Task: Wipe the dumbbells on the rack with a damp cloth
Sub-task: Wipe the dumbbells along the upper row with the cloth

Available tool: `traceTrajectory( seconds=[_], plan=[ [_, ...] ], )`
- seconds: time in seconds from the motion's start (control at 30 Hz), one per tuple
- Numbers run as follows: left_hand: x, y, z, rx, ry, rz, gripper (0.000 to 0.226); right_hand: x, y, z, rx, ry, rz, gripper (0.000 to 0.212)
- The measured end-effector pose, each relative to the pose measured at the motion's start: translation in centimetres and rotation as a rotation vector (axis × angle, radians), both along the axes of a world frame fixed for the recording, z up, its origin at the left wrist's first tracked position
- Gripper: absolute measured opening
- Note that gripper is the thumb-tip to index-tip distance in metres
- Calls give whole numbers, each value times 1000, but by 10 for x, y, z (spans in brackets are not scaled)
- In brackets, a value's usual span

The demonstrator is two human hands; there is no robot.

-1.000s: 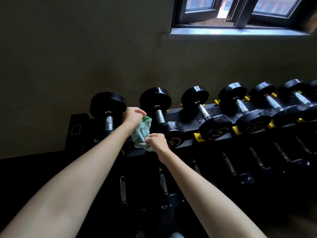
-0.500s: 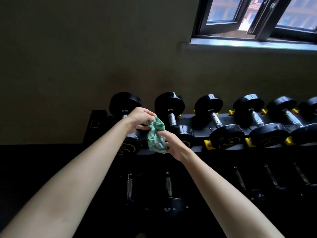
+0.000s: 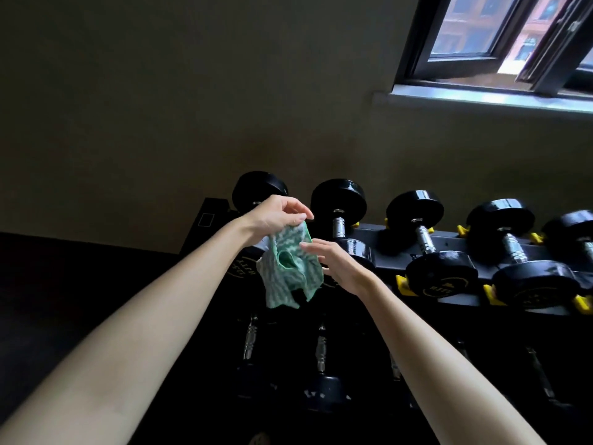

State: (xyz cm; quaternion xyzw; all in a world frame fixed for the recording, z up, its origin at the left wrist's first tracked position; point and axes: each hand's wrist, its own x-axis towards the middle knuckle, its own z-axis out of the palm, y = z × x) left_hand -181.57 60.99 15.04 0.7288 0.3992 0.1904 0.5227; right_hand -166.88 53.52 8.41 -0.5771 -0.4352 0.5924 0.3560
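Note:
A green and white patterned cloth (image 3: 290,268) hangs in front of the rack's left end. My left hand (image 3: 276,218) pinches its top edge between thumb and fingers. My right hand (image 3: 337,263) is beside the cloth with fingers straight, its fingertips touching the cloth's right side. Black dumbbells with chrome handles lie in a row on the top shelf of the dark rack (image 3: 394,239). The leftmost dumbbell (image 3: 260,191) is partly hidden behind my left hand and the cloth. The second dumbbell (image 3: 338,203) stands just right of the cloth.
More dumbbells (image 3: 430,248) continue to the right on yellow cradles (image 3: 402,284). A lower shelf holds further dumbbells (image 3: 321,348) in deep shadow. A plain wall rises behind the rack, with a window (image 3: 500,43) at the upper right. Dark floor lies left of the rack.
The cloth has opened from a bunched wad and now hangs loose from my left hand. My right hand let go of it and spread its fingers. The view tilted up and left.

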Motion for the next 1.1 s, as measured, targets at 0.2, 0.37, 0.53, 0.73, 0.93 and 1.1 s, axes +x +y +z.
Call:
traceTrajectory(
  seconds=[0.2,0.37,0.53,0.73,0.93,1.1],
  plan=[
    [-5,-6,9,6,44,6,2,10,-3,1,186,-209,-180,33],
    [-11,-4,17,114,258,-59,13,24,-10,20,-93,236,-7,32],
    [-3,0,22,124,16,17,12,14,-15,24,-226,9,136,37],
    [22,13,4,297,143,23,14,-7,-21,14,-260,82,96,28],
    [10,29,-9,69,53,-37,43,-20,-18,-15,-161,684,-429,20],
    [-24,58,-30,-13,53,21,53,-32,-11,-38,-12,944,-351,67]
  ],
)
